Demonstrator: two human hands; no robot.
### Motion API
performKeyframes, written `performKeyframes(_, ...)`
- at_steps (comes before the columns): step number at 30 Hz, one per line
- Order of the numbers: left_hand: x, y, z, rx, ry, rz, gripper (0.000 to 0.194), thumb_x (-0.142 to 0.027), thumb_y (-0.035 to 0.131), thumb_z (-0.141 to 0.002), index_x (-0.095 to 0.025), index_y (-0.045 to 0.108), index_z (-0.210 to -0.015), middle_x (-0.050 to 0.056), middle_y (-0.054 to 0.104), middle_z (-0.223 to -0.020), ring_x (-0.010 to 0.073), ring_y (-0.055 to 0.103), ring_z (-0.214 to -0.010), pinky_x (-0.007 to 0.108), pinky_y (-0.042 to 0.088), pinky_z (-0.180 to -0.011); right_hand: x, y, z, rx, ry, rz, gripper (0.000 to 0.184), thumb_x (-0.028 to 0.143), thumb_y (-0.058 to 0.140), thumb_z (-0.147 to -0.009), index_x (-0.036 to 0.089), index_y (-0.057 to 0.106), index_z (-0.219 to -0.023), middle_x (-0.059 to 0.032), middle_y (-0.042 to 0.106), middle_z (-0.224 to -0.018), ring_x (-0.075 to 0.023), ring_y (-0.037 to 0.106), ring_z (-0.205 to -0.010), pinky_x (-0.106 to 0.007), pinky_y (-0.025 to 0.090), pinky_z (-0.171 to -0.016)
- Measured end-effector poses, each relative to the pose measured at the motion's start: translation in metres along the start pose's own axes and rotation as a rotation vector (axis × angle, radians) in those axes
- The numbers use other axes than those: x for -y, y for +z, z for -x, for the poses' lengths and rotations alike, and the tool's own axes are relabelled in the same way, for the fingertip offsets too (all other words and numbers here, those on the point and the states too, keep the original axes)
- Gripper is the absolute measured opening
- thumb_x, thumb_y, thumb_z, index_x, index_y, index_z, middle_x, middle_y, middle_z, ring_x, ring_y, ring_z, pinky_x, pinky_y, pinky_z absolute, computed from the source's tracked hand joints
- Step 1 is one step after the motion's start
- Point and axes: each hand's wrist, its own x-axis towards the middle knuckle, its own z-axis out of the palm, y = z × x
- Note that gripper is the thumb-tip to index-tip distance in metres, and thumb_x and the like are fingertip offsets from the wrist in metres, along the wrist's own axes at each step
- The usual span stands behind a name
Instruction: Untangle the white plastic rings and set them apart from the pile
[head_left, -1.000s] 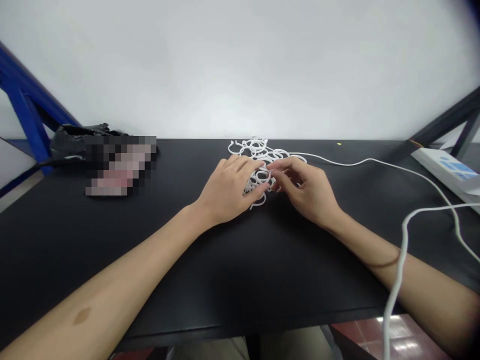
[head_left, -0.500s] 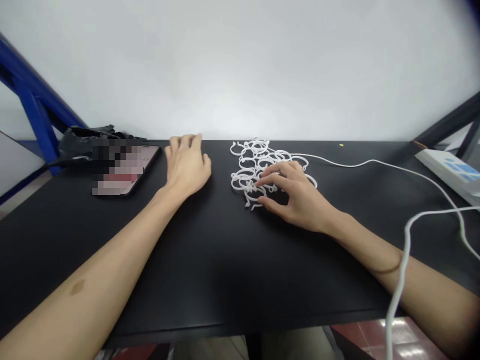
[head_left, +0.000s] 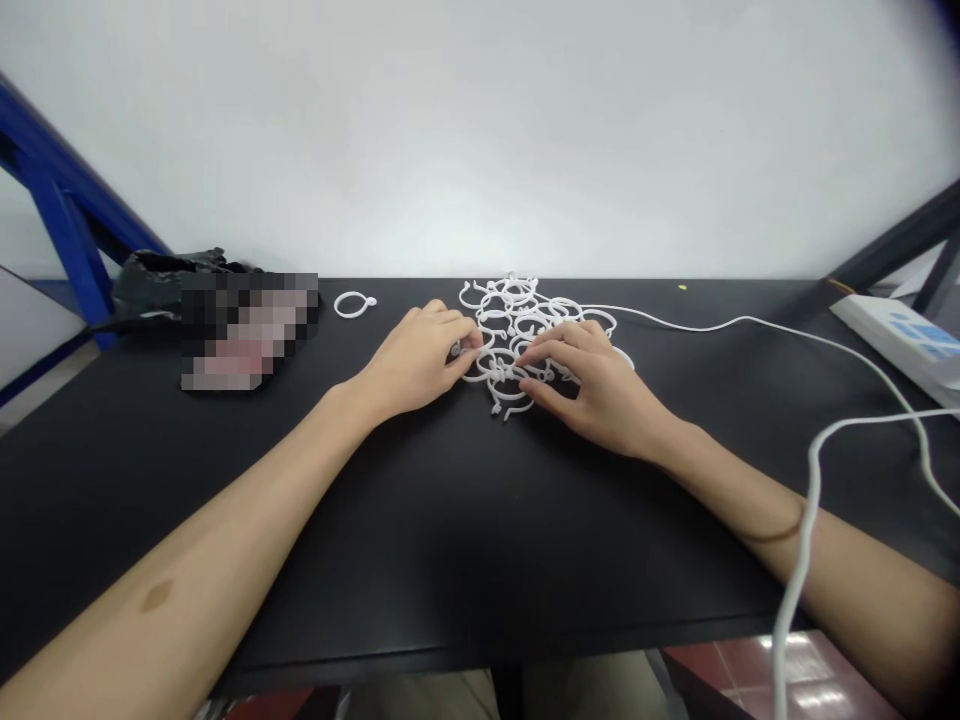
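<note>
A pile of white plastic rings [head_left: 517, 315] lies at the far middle of the black table [head_left: 450, 520]. My left hand [head_left: 420, 358] rests at the pile's left edge, its fingers curled and pinching one ring. My right hand [head_left: 592, 380] lies on the pile's right side, fingers bent and pressing on rings at the front of the pile. A single white ring [head_left: 354, 304] sits apart on the table, to the left of the pile.
A phone with a blurred screen [head_left: 244, 335] lies at the far left beside a black bag [head_left: 161, 280]. A white cable [head_left: 817, 470] runs across the right side. A white power strip [head_left: 900, 345] sits at the far right. Blue frame [head_left: 52, 200] at left.
My left hand went from the pile out to the far left, left one ring there, and has come back to the pile's left edge. My right hand stayed on the pile.
</note>
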Motion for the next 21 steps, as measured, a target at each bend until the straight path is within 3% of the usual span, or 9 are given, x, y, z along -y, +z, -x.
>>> performKeyframes(3, -0.006, -0.003, -0.002, -0.069, -0.001, 0.053, 0.009, -0.023, 0.056, -0.09, -0.019, 0.063, -0.087, 0.002, 0.069, -0.089, 0.0209, 0.054, -0.088, 0.038, 0.044, -0.084, 0.0, -0.001, 0.0, -0.027, -0.003, 0.009, 0.016, 0.026, 0.064, -0.089, 0.023, 0.065, -0.104, -0.0077, 0.064, -0.104, -0.0258, 0.054, -0.102, -0.045, 0.046, -0.094)
performKeyframes(5, -0.013, -0.006, -0.003, -0.144, -0.072, 0.218, 0.008, -0.024, 0.06, -0.088, -0.019, 0.065, -0.086, 0.002, 0.07, -0.087, 0.0199, 0.055, -0.087, 0.035, 0.045, -0.081, 0.001, -0.002, -0.001, -0.06, -0.006, 0.007, 0.019, 0.026, 0.063, -0.089, 0.022, 0.064, -0.108, -0.0078, 0.065, -0.104, -0.0254, 0.056, -0.101, -0.045, 0.047, -0.092)
performKeyframes(8, -0.022, -0.008, -0.004, -0.211, -0.25, 0.726, 0.015, -0.031, 0.066, -0.085, -0.017, 0.066, -0.092, 0.004, 0.07, -0.09, 0.0164, 0.06, -0.082, 0.03, 0.047, -0.076, 0.004, -0.004, -0.001, -0.123, -0.01, -0.023, 0.028, 0.026, 0.064, -0.089, 0.021, 0.059, -0.116, -0.0078, 0.065, -0.105, -0.0242, 0.06, -0.1, -0.042, 0.05, -0.089)
performKeyframes(10, -0.026, -0.007, -0.004, -0.181, -0.324, 1.062, 0.025, -0.033, 0.071, -0.083, -0.017, 0.064, -0.1, 0.004, 0.07, -0.091, 0.0145, 0.062, -0.08, 0.027, 0.048, -0.074, 0.007, -0.004, -0.001, -0.149, -0.017, -0.076, 0.035, 0.025, 0.065, -0.088, 0.021, 0.055, -0.122, -0.007, 0.066, -0.106, -0.0221, 0.063, -0.096, -0.04, 0.051, -0.087)
performKeyframes(12, -0.029, -0.005, -0.004, -0.105, -0.354, 1.251, 0.035, -0.032, 0.075, -0.081, -0.019, 0.061, -0.11, 0.003, 0.069, -0.088, 0.013, 0.062, -0.078, 0.025, 0.048, -0.072, 0.011, -0.004, 0.0, -0.15, -0.02, -0.145, 0.042, 0.025, 0.066, -0.087, 0.022, 0.051, -0.126, -0.0059, 0.065, -0.106, -0.0187, 0.067, -0.087, -0.037, 0.054, -0.083)
performKeyframes(16, -0.036, -0.003, -0.003, 0.006, -0.382, 1.31, 0.047, -0.029, 0.077, -0.08, -0.023, 0.057, -0.123, -0.001, 0.068, -0.081, 0.0095, 0.058, -0.069, 0.022, 0.045, -0.065, 0.016, -0.003, 0.001, -0.124, -0.033, -0.229, 0.044, 0.023, 0.07, -0.084, 0.022, 0.05, -0.123, -0.005, 0.066, -0.107, -0.0151, 0.069, -0.076, -0.032, 0.057, -0.074)
performKeyframes(21, -0.042, -0.006, -0.003, -0.043, -0.381, 1.208, 0.042, -0.032, 0.076, -0.081, -0.023, 0.062, -0.119, -0.002, 0.067, -0.074, 0.0089, 0.056, -0.065, 0.022, 0.044, -0.063, 0.015, -0.003, 0.003, -0.127, -0.029, -0.225, 0.041, 0.022, 0.074, -0.081, 0.023, 0.053, -0.115, -0.0036, 0.068, -0.102, -0.0164, 0.07, -0.081, -0.031, 0.059, -0.074)
